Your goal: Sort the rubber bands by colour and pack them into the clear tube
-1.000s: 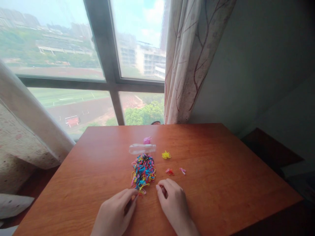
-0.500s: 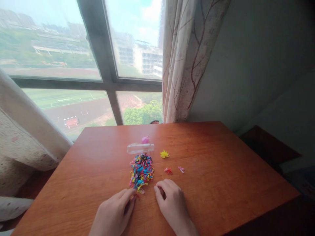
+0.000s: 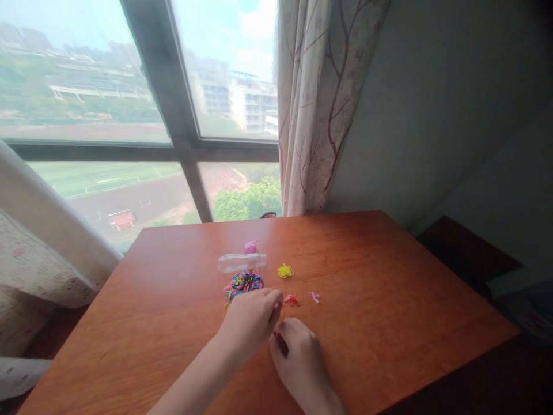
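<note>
My left hand (image 3: 257, 311) is closed in a pinch and reaches across to the left edge of a small pile of red rubber bands (image 3: 292, 300). A bit of a red band shows at its fingertips. Behind its knuckles lies a mixed heap of coloured rubber bands (image 3: 245, 281), its near part hidden by this hand. My right hand (image 3: 298, 351) rests on the table just below, fingers curled and thumb against them. Whether anything is inside it is hidden. A few pink bands (image 3: 314, 297) lie right of the red pile, and a yellow pile (image 3: 285, 271) sits farther back.
Behind the heap a clear plastic bottle-shaped container (image 3: 242, 263) lies on its side, with a pink-purple object (image 3: 251, 247) beyond it. The wooden table (image 3: 389, 300) stands against a window (image 3: 233, 115) with curtains (image 3: 309, 104).
My left hand has moved right and forward from the near end of the mixed heap to the red pile, carrying a red rubber band. My right hand has stayed nearly in place.
</note>
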### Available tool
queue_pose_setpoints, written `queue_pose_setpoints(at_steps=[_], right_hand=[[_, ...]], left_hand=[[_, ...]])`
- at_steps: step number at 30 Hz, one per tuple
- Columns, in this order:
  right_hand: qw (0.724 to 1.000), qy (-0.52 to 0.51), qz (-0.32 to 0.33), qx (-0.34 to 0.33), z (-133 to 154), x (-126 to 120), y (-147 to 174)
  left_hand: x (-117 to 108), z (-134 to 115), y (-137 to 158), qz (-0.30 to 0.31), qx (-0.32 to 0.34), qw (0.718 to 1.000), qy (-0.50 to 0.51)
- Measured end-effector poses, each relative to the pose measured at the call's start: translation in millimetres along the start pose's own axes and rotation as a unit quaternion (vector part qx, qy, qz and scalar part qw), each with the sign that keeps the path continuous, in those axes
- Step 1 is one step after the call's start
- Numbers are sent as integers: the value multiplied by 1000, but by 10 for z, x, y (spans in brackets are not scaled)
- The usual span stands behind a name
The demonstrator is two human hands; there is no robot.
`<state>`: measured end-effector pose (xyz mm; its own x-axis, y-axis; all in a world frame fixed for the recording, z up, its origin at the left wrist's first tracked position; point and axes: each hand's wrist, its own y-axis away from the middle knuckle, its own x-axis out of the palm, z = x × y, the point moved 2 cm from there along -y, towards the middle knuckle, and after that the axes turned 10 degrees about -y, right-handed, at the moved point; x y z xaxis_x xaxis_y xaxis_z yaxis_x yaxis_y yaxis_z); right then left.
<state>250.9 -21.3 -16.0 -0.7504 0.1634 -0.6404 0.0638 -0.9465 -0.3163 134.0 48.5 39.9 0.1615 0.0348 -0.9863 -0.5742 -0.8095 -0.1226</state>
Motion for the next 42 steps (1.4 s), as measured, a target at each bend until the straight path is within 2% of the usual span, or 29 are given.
queue_pose_setpoints(at_steps=[5, 9, 13, 16, 20, 24, 28, 34, 37, 42], right_hand=[[1000, 0, 2, 5, -16, 16, 27], [1000, -27, 12, 10, -12, 14, 23], [999, -35, 18, 18, -13, 10, 14], [999, -25, 24, 18, 0, 0, 2], [999, -16, 29, 9, 31, -10, -17], [999, -1, 30, 13, 31, 1, -20], [999, 47, 7, 16, -23, -8, -14], [994, 93, -50, 1, -156, -130, -34], [992, 98, -79, 23, -207, -220, -59], [991, 100, -51, 74, -239, -238, -116]], left_hand=[[100, -88, -302, 34, 28, 999, -10], [134, -82, -342, 44, 35, 998, -8], [34, -24, -283, 41, 11, 999, -3], [-98, 70, -134, 32, -24, 999, -3], [-177, 244, 222, 1, -81, 996, 23], [-76, 387, 611, -26, -113, 991, 66], [44, 419, 875, -67, -106, 988, 90], [176, 371, 1083, -129, -98, 981, 105], [223, 356, 1137, -163, -91, 977, 108], [255, 358, 1149, -162, -82, 976, 120]])
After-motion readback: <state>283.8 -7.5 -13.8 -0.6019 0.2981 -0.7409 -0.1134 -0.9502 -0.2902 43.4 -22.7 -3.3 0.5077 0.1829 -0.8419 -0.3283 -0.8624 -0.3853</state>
